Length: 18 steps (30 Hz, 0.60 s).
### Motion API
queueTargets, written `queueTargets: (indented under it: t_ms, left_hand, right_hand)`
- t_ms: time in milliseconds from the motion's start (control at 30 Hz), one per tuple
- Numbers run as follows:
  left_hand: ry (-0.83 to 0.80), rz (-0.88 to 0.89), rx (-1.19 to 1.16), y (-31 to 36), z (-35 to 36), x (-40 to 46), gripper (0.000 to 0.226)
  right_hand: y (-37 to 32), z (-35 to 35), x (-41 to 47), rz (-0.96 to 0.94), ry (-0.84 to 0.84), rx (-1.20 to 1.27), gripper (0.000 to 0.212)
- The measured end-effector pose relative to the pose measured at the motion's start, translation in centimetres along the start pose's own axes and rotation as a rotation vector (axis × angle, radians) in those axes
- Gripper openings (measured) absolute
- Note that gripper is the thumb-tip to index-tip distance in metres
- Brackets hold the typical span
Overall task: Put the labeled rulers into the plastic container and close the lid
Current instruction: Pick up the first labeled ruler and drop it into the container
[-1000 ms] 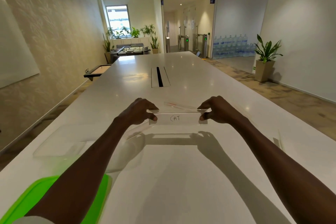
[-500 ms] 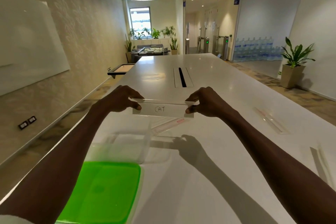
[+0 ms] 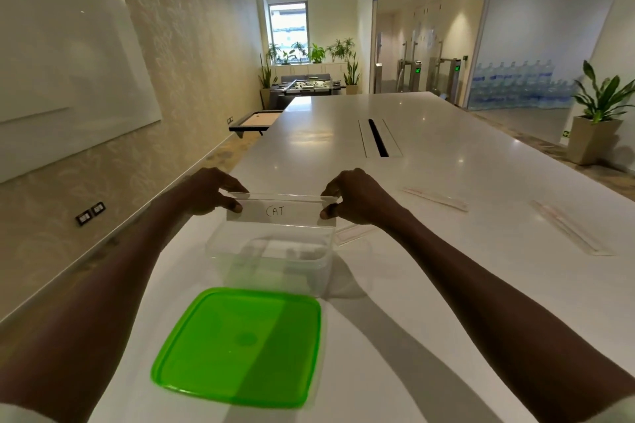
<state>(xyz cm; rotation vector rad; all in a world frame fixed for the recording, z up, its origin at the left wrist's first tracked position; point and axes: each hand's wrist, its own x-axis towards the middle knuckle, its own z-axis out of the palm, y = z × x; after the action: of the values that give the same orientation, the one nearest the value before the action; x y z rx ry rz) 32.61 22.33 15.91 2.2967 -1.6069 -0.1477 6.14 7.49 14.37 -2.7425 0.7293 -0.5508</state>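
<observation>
Both hands (image 3: 209, 194) (image 3: 357, 196) now hold the ruler (image 3: 280, 209) above the container (image 3: 271, 257).

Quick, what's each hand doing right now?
Left hand: closed, pinching one end of the CAT ruler.
Right hand: closed, pinching the ruler's other end.

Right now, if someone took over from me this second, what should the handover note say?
Left hand: pinching the left end of the CAT ruler.
Right hand: pinching its right end.
The ruler is held level above the far rim of the clear container, not yet inside.
The container looks empty, though its clear walls make that hard to judge; the green lid lies flat on the table in front of it.
At least three more rulers lie on the table to the right, such as one at.
Done: nothing stored yet.
Left: lower this ruler in, add the others, close the lid.
</observation>
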Motion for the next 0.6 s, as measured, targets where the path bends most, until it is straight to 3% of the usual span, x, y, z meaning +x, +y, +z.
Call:
queueTargets:
  t_ms: [167, 333, 600]
  left_hand:
    - [-0.032, -0.034, 0.086, -2.6, 0.4, -0.1, 0.039]
    - [-0.084, -0.021, 0.031, -3.1, 2.2, 0.3, 0.041]
    - [-0.198, -0.063, 0.214, -2.6, 3.8, 1.3, 0.042]
  right_hand:
    - [-1.2, 2.4, 1.3, -0.007, -0.063, -0.053, 0.043]
    - [-1.3, 4.0, 2.3, 0.027, -0.143, -0.091, 0.048]
    - [-2.2, 4.9, 3.3, -0.002, -0.346, -0.187, 0.049]
